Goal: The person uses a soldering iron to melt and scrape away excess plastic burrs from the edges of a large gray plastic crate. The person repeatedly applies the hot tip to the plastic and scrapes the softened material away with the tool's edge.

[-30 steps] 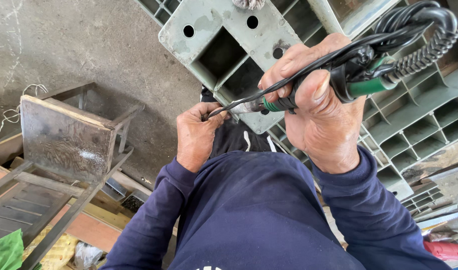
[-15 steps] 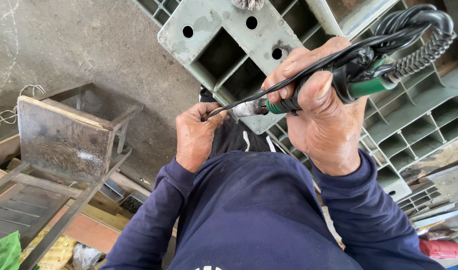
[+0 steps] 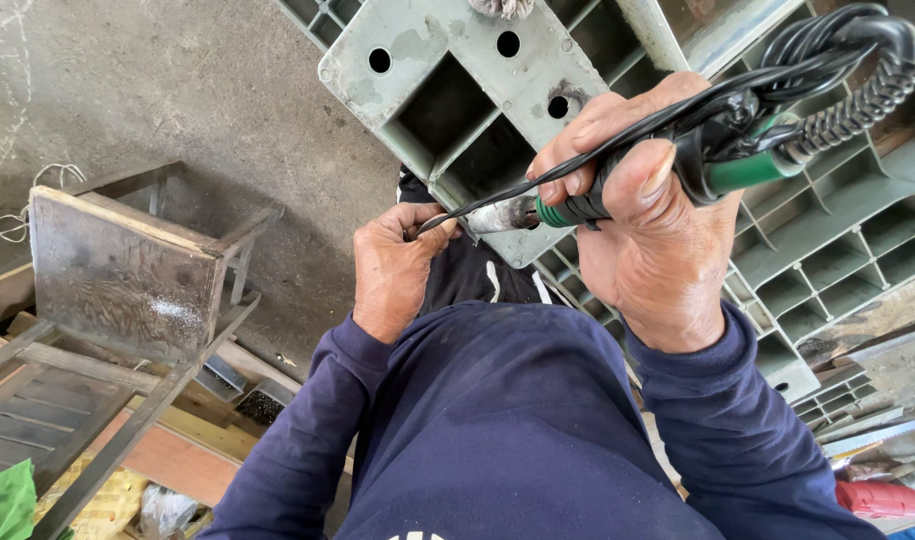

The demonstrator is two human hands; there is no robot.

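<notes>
My right hand (image 3: 642, 230) grips a soldering iron (image 3: 677, 170) by its black and green handle, metal tip pointing left. A black power cord (image 3: 827, 50) loops from the handle's back end and runs forward along the tool. My left hand (image 3: 392, 265) pinches the end of that black cord right by the iron's metal barrel (image 3: 502, 213). Both hands are held up in front of my chest, in dark blue sleeves, over a grey-green plastic pallet (image 3: 457, 90).
A worn metal stool (image 3: 127, 270) stands on the concrete floor at left, above a slatted metal frame (image 3: 37, 420). Green cloth (image 3: 5, 505) lies bottom left. A red tool handle (image 3: 877, 497) and scrap boards sit at bottom right.
The hands stay almost where they were; the right hand has tilted the iron slightly. The left hand keeps its pinch on the cord.
</notes>
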